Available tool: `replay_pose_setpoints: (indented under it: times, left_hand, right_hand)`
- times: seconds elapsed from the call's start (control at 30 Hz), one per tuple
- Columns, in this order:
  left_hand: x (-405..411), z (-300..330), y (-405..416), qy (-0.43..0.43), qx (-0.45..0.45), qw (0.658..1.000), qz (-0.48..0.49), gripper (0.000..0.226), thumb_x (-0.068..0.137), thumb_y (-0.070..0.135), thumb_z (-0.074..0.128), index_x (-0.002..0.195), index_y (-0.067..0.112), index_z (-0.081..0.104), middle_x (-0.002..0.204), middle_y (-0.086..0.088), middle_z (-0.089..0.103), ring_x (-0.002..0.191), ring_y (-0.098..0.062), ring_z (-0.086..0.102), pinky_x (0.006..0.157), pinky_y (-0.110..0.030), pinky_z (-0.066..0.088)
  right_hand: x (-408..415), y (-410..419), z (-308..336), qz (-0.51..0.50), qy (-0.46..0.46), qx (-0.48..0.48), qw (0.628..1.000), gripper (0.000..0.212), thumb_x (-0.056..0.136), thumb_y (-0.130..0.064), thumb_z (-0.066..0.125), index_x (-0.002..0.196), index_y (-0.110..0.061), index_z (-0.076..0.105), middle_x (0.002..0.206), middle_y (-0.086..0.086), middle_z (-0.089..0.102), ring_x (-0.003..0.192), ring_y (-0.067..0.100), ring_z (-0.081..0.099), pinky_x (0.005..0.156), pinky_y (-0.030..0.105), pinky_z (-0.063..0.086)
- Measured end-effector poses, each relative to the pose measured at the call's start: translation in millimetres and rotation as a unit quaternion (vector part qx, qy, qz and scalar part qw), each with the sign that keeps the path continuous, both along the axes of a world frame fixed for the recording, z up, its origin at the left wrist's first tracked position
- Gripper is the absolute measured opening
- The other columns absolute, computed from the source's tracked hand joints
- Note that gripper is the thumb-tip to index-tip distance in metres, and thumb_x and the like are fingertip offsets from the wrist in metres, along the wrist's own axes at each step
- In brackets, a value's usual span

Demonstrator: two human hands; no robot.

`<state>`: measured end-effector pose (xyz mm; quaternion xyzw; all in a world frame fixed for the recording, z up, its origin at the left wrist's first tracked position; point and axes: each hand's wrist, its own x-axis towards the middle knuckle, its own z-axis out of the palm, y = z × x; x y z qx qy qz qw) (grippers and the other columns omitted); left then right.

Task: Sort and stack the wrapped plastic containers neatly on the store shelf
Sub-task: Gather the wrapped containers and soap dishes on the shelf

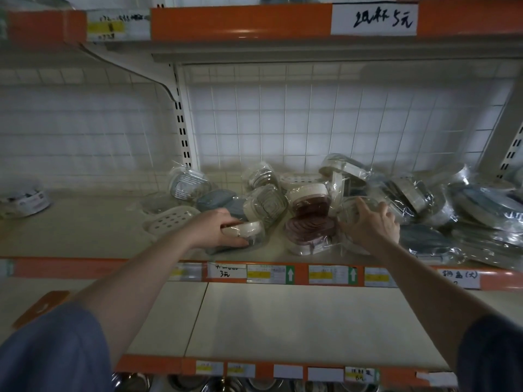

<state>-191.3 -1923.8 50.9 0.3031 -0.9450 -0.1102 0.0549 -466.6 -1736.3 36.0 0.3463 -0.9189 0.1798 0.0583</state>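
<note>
Both hands in the container jumble

Left hand (216, 229) grips a cream wrapped soap box (243, 231); right hand (370, 223) curls over a clear wrapped container (352, 206), likely pulling like items out to stack.

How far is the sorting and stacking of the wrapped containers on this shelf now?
Nothing looks stacked yet: the wrapped containers lie in a loose heap on the shelf. In hand: the left hand grips a cream container, and the right hand holds a clear wrapped one. Left: the whole heap, including the maroon containers and the grey ones at right.
</note>
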Motion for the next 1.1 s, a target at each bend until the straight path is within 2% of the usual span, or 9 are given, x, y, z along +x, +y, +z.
replay_pose_setpoints:
  times: [0.2, 0.33, 0.4, 0.53, 0.73, 0.8, 0.9, 1.0, 1.1]
  left_hand:
    - [-2.5, 18.1, -1.0, 0.072, 0.122, 0.99, 0.014, 0.038, 0.07, 0.06, 0.069, 0.09, 0.027, 0.064, 0.089, 0.007, 0.064, 0.083, -0.013, 0.06, 0.07, -0.031, 0.044]
    - [-9.4, 23.8, 1.0, 0.068, 0.126, 0.989, 0.024, 0.045, 0.069, 0.066, 0.062, 0.072, 0.022, 0.057, 0.072, 0.004, 0.051, 0.069, -0.013, 0.049, 0.062, -0.028, 0.032]
    - [-15.2, 19.0, 0.8, 0.059, 0.071, 0.996, 0.017, 0.042, 0.074, 0.063, 0.061, 0.069, 0.022, 0.054, 0.073, 0.005, 0.049, 0.069, -0.013, 0.047, 0.061, -0.026, 0.03]
    - [-24.6, 1.3, -3.3, 0.138, -0.15, 0.979, 0.02, 0.033, 0.089, 0.036, 0.061, 0.116, 0.018, 0.06, 0.112, 0.004, 0.056, 0.09, -0.009, 0.053, 0.071, -0.018, 0.037]
    - [-27.4, -23.7, -10.3, 0.162, -0.346, 0.924, 0.014, 0.009, 0.083, 0.017, 0.072, 0.091, 0.012, 0.072, 0.084, -0.002, 0.069, 0.073, -0.019, 0.064, 0.06, -0.029, 0.049]
    - [-25.7, -25.8, -11.2, 0.167, -0.337, 0.927, 0.014, 0.028, 0.093, 0.036, 0.056, 0.096, 0.012, 0.071, 0.089, -0.004, 0.07, 0.078, -0.023, 0.067, 0.066, -0.033, 0.052]
    - [-20.5, -26.8, -13.6, 0.06, -0.363, 0.929, 0.029, 0.082, 0.084, 0.073, 0.027, 0.118, 0.008, 0.064, 0.111, -0.007, 0.067, 0.1, -0.026, 0.064, 0.085, -0.041, 0.052]
    - [-13.0, -34.8, -17.1, -0.017, -0.329, 0.943, 0.048, 0.109, 0.066, 0.083, 0.051, 0.146, 0.012, 0.033, 0.144, -0.007, 0.044, 0.131, -0.029, 0.041, 0.111, -0.049, 0.027]
    - [-11.8, -39.8, -15.8, -0.021, -0.321, 0.944, 0.071, 0.121, 0.057, 0.07, 0.074, 0.151, 0.019, 0.018, 0.153, -0.009, 0.029, 0.14, -0.035, 0.026, 0.114, -0.054, 0.009]
  right_hand:
    - [0.7, -0.6, 2.1, 0.005, -0.003, -0.001, 1.0, 0.069, 0.083, -0.058, 0.057, 0.14, -0.029, 0.031, 0.146, 0.024, 0.022, 0.129, 0.043, 0.032, 0.104, 0.047, 0.035]
    - [-0.2, -1.0, 2.1, 0.007, -0.007, -0.003, 1.0, 0.069, 0.082, -0.056, 0.058, 0.141, -0.03, 0.031, 0.146, 0.024, 0.023, 0.128, 0.043, 0.032, 0.104, 0.047, 0.034]
    - [-0.5, -0.8, 2.2, 0.008, -0.005, -0.004, 1.0, 0.067, 0.083, -0.054, 0.058, 0.14, -0.03, 0.032, 0.146, 0.024, 0.024, 0.128, 0.043, 0.033, 0.103, 0.047, 0.035]
    - [-2.3, 0.5, 0.8, 0.016, -0.002, -0.011, 1.0, 0.064, 0.085, -0.054, 0.055, 0.14, -0.03, 0.032, 0.145, 0.023, 0.025, 0.127, 0.042, 0.034, 0.103, 0.047, 0.035]
    - [-3.2, 1.6, -2.6, 0.017, 0.009, -0.008, 1.0, 0.06, 0.09, -0.055, 0.047, 0.142, -0.031, 0.028, 0.148, 0.024, 0.02, 0.128, 0.043, 0.033, 0.104, 0.048, 0.035]
    - [-2.7, 1.5, -2.8, 0.016, 0.009, -0.009, 1.0, 0.06, 0.09, -0.056, 0.045, 0.142, -0.03, 0.028, 0.148, 0.024, 0.02, 0.128, 0.043, 0.033, 0.104, 0.047, 0.034]
    - [-1.7, 0.9, -3.3, 0.014, 0.007, -0.014, 1.0, 0.061, 0.09, -0.057, 0.044, 0.142, -0.03, 0.028, 0.148, 0.024, 0.021, 0.127, 0.043, 0.034, 0.103, 0.047, 0.033]
    - [-1.1, 1.0, -6.6, 0.01, 0.012, -0.019, 1.0, 0.06, 0.089, -0.057, 0.045, 0.141, -0.031, 0.029, 0.147, 0.023, 0.022, 0.127, 0.043, 0.035, 0.104, 0.047, 0.034]
    - [-0.1, 1.6, -8.4, 0.007, 0.021, -0.025, 0.999, 0.061, 0.088, -0.058, 0.047, 0.141, -0.033, 0.03, 0.148, 0.022, 0.022, 0.127, 0.043, 0.035, 0.104, 0.048, 0.034]
